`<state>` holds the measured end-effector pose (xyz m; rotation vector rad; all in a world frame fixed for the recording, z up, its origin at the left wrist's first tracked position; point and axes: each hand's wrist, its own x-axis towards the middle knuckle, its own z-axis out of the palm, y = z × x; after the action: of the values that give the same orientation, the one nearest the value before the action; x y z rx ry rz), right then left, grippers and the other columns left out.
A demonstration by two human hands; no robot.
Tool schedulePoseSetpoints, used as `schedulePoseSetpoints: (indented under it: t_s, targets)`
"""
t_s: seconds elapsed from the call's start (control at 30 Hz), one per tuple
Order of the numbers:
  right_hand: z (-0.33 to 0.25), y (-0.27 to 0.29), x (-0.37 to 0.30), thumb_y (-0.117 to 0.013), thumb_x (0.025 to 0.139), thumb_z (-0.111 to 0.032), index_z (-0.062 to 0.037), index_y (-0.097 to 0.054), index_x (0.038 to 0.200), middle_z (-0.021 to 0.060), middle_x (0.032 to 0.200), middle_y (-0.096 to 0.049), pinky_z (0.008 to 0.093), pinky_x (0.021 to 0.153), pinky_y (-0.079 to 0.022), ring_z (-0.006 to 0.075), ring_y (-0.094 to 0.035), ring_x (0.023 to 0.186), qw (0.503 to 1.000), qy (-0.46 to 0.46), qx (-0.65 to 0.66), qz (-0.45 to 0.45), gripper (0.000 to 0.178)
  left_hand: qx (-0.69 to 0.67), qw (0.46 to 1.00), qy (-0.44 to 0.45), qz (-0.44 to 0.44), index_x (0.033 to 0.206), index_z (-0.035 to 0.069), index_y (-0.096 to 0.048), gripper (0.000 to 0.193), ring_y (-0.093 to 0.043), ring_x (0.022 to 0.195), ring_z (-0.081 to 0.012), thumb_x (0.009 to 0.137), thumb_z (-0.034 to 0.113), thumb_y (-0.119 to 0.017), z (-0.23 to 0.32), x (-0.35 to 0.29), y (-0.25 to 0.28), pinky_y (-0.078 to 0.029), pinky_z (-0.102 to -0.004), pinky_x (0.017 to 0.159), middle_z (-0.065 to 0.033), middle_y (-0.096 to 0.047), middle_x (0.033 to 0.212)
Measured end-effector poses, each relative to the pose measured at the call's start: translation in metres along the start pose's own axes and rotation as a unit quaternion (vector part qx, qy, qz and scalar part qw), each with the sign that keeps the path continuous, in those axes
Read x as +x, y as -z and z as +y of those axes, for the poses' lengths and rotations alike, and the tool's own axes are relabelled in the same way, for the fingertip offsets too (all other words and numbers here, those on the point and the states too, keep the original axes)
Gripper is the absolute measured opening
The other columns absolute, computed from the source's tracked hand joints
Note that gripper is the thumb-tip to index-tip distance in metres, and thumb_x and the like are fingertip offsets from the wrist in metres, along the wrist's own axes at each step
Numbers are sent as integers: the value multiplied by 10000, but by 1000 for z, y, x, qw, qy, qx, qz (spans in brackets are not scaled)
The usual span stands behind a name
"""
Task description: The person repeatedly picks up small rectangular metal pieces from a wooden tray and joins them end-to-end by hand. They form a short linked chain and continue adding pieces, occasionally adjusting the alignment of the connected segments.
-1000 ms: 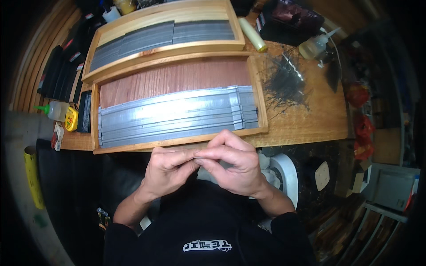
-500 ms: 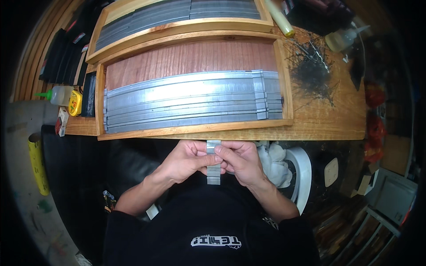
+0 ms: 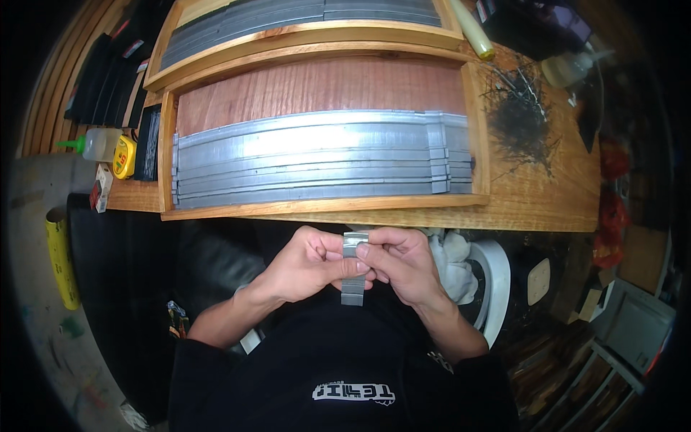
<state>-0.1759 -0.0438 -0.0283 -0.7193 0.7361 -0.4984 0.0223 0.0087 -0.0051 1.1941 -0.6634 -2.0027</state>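
Note:
Both hands are pinched on a short stack of grey metal pieces (image 3: 352, 295), held upright in front of my black shirt, just off the table's near edge. My left hand (image 3: 306, 266) grips it from the left, thumb laid across its middle. From the other side my right hand (image 3: 410, 268) presses its thumb near the shiny upper end; its other fingers are partly hidden behind the stack. Beyond the hands lies a wooden tray (image 3: 324, 209), where long grey metal strips (image 3: 302, 162) fill the nearer part. A narrow crosswise stack of metal pieces (image 3: 438, 155) rests on them at the right.
Behind stands a second wooden tray (image 3: 302, 39) of strips. A pile of thin dark wires (image 3: 520, 119) and a squeeze bottle (image 3: 566, 70) are at the right of the table (image 3: 536, 209). At the left are a yellow tape measure (image 3: 124, 156) and a green-tipped bottle (image 3: 99, 145).
The view has shifted a little, so the trays appear farther right. The hands and the metal stack sit slightly lower and farther right in the picture; the grip looks much the same.

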Motion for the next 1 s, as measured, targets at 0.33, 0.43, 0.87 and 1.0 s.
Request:
schedulePoseSetpoints:
  t_s: [0.33, 0.43, 0.87, 1.0]
  targets:
    - [-2, -3, -7, -684, 975, -4, 72, -690, 1228, 51, 974, -644, 198, 624, -501, 76, -626, 772, 999, -2, -26, -39, 264, -60, 998, 18, -8, 1144, -42, -732, 194, -772, 885, -183, 979, 58, -717, 0, -13, -7, -613, -231, 688, -146, -786, 977]
    - [-5, -5, -8, -682, 970, 12, 71, -696, 1222, 50, 963, -629, 211, 631, -511, 83, -625, 772, 999, 6, -28, -40, 260, -50, 999, -17, -2, 1136, -48, -732, 183, -766, 903, -176, 982, 47, -711, -13, -12, -6, -605, -228, 700, -144, -785, 972]
    - [-5, -11, -14, -650, 967, 72, 88, -631, 1249, 77, 898, -650, 212, 574, -547, 99, -666, 709, 995, 55, -80, -5, 283, -29, 999, -15, 6, 1169, -32, -724, 205, -765, 886, -164, 990, 64, -708, -7, -17, -10, -603, -228, 698, -125, -781, 974]
    - [-3, -11, -14, -654, 964, 80, 79, -585, 1260, 105, 892, -675, 224, 582, -575, 103, -674, 698, 995, 61, -83, 12, 304, -22, 1000, -18, 3, 1175, -9, -724, 203, -758, 887, -153, 996, 84, -707, -10, -16, -9, -611, -239, 703, -100, -776, 982]
